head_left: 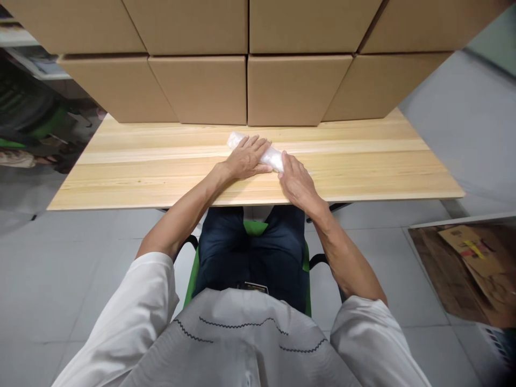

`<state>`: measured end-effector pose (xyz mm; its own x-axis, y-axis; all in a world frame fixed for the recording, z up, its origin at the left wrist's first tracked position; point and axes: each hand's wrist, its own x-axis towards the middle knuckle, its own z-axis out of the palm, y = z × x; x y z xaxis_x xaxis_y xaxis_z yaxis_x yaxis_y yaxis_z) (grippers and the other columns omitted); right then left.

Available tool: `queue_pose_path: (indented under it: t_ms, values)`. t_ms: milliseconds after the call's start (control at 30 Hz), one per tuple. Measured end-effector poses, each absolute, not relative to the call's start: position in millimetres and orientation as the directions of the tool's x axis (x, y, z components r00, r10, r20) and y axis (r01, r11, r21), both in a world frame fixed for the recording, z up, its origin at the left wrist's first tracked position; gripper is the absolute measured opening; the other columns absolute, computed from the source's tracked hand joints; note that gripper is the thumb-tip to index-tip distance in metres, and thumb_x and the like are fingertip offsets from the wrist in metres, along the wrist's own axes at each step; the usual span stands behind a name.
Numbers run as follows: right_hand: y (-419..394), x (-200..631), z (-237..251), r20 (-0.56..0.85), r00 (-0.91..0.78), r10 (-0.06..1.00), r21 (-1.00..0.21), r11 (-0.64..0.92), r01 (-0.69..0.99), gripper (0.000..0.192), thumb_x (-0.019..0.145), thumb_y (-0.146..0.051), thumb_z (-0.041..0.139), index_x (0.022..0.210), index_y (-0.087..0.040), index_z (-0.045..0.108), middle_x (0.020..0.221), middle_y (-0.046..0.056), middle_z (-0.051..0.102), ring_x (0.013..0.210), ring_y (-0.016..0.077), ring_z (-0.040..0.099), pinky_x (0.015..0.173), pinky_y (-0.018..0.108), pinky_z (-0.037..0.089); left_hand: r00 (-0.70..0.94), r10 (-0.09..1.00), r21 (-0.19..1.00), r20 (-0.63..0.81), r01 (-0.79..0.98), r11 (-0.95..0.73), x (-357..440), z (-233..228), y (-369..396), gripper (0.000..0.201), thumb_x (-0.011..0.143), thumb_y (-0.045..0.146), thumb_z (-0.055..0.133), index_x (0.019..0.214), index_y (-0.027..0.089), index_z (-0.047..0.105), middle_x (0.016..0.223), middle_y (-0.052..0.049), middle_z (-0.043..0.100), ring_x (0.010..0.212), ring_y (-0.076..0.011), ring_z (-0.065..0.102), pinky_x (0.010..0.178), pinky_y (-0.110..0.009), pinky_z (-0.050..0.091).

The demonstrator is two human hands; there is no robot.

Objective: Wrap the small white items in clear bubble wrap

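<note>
A white, translucent plastic-wrapped roll (pixel 272 158) lies slantwise on the wooden table (pixel 161 172), its far end to the left. What is inside the wrap cannot be made out. My left hand (pixel 246 158) rests across the middle of the roll, fingers stretched out and pressed over it, thumb pointing right. At the nearer right end, my right hand (pixel 297 180) is curled over the roll and covers that end. The two hands are close together but apart, with a short stretch of wrap showing between them.
Two rows of cardboard boxes (pixel 298 88) stand stacked along the table's back edge, just beyond the hands. Flattened cardboard (pixel 475 252) lies on the floor at the right. Shelving and dark green-black items stand at the far left. A green chair is under me.
</note>
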<state>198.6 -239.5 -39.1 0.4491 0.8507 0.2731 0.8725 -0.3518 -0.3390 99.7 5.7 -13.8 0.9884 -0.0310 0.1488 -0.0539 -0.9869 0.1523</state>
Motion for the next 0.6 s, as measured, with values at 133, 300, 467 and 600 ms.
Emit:
queue_pose_path:
  t_ms: [133, 300, 467, 600]
  values:
    - [-239, 193, -41, 0.272, 0.449, 0.851, -0.35, -0.346, 0.87, 0.077, 0.113, -0.023, 0.042, 0.186, -0.001, 0.032, 0.183, 0.033, 0.05, 0.169, 0.0442, 0.052, 0.14, 0.069, 0.044, 0.991, -0.01, 0.169, 0.134, -0.032, -0.985, 99, -12, 15, 0.101, 0.116, 0.081, 0.042, 0.184, 0.006, 0.045, 0.19, -0.029, 0.045, 0.182, -0.05, 0.035, 0.15, -0.068, 0.021]
    - [-238, 186, -41, 0.23, 0.466, 0.854, -0.367, -0.368, 0.855, 0.077, 0.115, -0.025, 0.044, 0.187, -0.001, 0.031, 0.19, 0.033, 0.043, 0.176, 0.0445, 0.045, 0.143, 0.069, 0.041, 0.994, 0.045, 0.241, 0.099, 0.02, -0.97, 101, -11, 24, 0.086, 0.122, 0.067, 0.028, 0.184, 0.01, 0.047, 0.192, -0.023, 0.045, 0.185, -0.0439, 0.031, 0.152, -0.066, 0.015]
    - [-238, 176, -43, 0.216, 0.45, 0.866, -0.367, -0.355, 0.86, 0.078, 0.116, -0.025, 0.044, 0.187, 0.002, 0.031, 0.192, 0.032, 0.038, 0.18, 0.0436, 0.04, 0.147, 0.065, 0.037, 0.986, 0.165, 0.346, 0.035, 0.143, -0.927, 108, -4, 27, 0.076, 0.123, 0.063, 0.027, 0.181, 0.022, 0.054, 0.196, -0.014, 0.042, 0.189, -0.0417, 0.021, 0.152, -0.071, 0.003]
    - [-239, 168, -46, 0.222, 0.395, 0.891, -0.37, -0.298, 0.88, 0.081, 0.118, -0.031, 0.045, 0.189, 0.001, 0.025, 0.196, 0.033, 0.03, 0.184, 0.0458, 0.03, 0.147, 0.07, 0.034, 0.971, 0.238, 0.353, -0.016, 0.228, -0.907, 113, 7, 20, 0.071, 0.122, 0.064, 0.034, 0.174, 0.025, 0.06, 0.196, -0.013, 0.04, 0.189, -0.0436, 0.017, 0.151, -0.076, 0.001]
